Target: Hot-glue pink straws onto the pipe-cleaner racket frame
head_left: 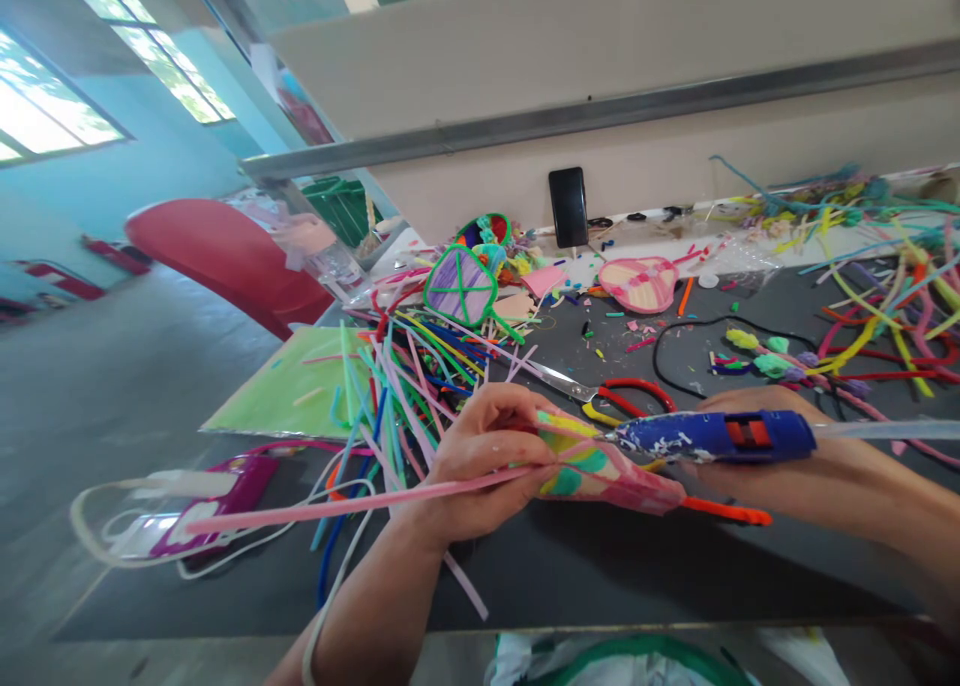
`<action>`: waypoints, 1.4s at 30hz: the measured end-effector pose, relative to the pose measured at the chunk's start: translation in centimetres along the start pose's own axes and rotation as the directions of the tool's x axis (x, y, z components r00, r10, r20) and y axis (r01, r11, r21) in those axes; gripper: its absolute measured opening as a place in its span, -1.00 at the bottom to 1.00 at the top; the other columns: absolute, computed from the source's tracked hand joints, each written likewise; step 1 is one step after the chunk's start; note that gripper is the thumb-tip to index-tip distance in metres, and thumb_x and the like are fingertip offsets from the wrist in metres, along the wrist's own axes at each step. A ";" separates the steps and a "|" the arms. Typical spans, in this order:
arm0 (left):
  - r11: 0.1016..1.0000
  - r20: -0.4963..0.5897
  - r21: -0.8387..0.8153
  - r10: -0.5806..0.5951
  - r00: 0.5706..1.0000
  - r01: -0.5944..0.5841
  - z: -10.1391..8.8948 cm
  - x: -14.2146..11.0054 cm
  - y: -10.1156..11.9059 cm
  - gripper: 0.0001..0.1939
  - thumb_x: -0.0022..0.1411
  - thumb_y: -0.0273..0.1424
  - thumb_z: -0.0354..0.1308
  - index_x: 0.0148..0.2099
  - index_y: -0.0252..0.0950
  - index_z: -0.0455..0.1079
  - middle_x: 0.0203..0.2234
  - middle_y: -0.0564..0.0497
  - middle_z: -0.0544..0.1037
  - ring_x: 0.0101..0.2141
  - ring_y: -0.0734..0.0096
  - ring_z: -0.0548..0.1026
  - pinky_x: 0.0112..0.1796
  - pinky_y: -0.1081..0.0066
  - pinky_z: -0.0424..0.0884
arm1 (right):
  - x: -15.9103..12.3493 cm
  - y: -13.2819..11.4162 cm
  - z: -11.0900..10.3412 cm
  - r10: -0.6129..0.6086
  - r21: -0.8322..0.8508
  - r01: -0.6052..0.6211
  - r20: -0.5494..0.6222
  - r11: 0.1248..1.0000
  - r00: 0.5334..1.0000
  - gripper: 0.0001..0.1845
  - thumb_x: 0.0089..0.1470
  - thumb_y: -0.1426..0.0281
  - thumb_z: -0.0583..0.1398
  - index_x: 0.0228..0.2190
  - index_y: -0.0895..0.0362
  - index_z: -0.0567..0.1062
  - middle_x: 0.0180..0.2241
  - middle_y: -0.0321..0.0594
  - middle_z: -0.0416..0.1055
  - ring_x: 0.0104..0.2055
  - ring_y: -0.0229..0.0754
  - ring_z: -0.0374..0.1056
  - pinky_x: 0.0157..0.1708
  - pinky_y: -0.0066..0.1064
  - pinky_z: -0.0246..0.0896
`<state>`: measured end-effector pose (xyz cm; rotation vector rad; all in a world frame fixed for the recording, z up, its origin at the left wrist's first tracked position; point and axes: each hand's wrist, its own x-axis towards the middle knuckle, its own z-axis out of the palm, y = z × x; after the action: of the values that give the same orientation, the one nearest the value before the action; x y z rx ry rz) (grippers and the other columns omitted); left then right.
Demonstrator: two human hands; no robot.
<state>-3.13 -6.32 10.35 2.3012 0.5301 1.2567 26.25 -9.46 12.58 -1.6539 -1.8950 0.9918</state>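
Note:
My left hand [476, 466], fingers closed, grips a pipe-cleaner craft piece [592, 471] in yellow, green and pink. An orange stem [727, 510] sticks out from its right end. Between the same fingers runs a long pink pipe cleaner [337, 506], its loose end trailing to the left. My right hand [765, 488] is wrapped round a blue glue gun [682, 436], with most fingers hidden behind it. The gun's nozzle is at the upper edge of the craft piece; whether it touches, I cannot tell. A clear glue stick [885, 430] juts from the gun's rear.
Scissors [637, 396] with red-and-yellow handles lie just beyond the hands. Loose pipe cleaners [405, 376] are heaped to the left, near a purple power strip [217, 506] with white cords. A phone [568, 208] leans at the back, and finished-looking pieces [461, 288] lie nearby.

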 end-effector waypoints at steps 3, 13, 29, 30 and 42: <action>1.000 0.000 -0.003 -0.005 1.000 0.005 0.0 -0.1 -0.1 -0.83 0.13 -0.57 0.28 -0.20 -0.26 0.49 -0.17 -0.06 0.32 -0.09 0.25 0.47 -0.15 0.31 0.55 | 0.0 -0.3 0.0 0.022 -0.096 -0.016 0.059 0.995 0.998 -0.80 -0.11 0.32 0.22 -0.65 0.10 0.35 -0.63 -0.34 0.28 -0.56 -0.23 0.24 -0.60 -0.43 0.04; 0.999 -0.016 0.037 -0.002 1.000 0.003 0.0 -0.1 0.1 -0.85 0.13 -0.55 0.29 -0.23 -0.26 0.49 -0.19 -0.05 0.33 -0.10 0.26 0.49 -0.16 0.32 0.55 | 0.1 -1.6 -0.2 0.024 -0.074 -0.017 0.096 0.997 0.995 -0.82 -0.14 0.33 0.21 -0.65 0.13 0.38 -0.62 -0.30 0.30 -0.56 -0.22 0.23 -0.60 -0.42 0.05; 0.998 -0.006 0.068 -0.007 1.000 0.007 -0.1 -0.1 0.0 -0.92 0.16 -0.49 0.27 -0.25 -0.27 0.48 -0.19 -0.06 0.35 -0.11 0.24 0.48 -0.16 0.31 0.53 | 0.8 -4.1 0.1 0.165 -0.061 -0.161 0.074 0.985 0.983 -0.78 -0.25 0.21 0.17 -0.69 0.10 0.35 -0.64 -0.26 0.33 -0.55 -0.20 0.20 -0.60 -0.40 0.04; 0.998 -0.009 0.067 -0.007 1.000 0.008 -0.1 -0.1 0.0 -0.93 0.17 -0.48 0.27 -0.25 -0.27 0.48 -0.20 -0.06 0.35 -0.11 0.25 0.49 -0.17 0.31 0.54 | 0.8 -3.9 0.0 0.138 -0.079 -0.134 0.052 0.988 0.989 -0.79 -0.24 0.24 0.17 -0.70 0.10 0.34 -0.65 -0.27 0.32 -0.55 -0.21 0.20 -0.60 -0.41 0.04; 0.999 -0.015 0.051 0.007 1.000 -0.007 -0.1 0.0 0.0 -0.89 0.15 -0.51 0.28 -0.24 -0.27 0.48 -0.20 -0.04 0.35 -0.11 0.27 0.48 -0.16 0.32 0.53 | -0.5 -0.8 -0.1 -0.064 -0.138 0.069 0.037 0.988 0.997 -0.75 -0.03 0.29 0.22 -0.63 0.13 0.41 -0.64 -0.32 0.31 -0.58 -0.27 0.25 -0.62 -0.49 0.02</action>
<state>-3.18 -6.30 10.37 2.3393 0.5660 1.2785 25.87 -9.98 13.30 -1.6476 -2.0688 0.8827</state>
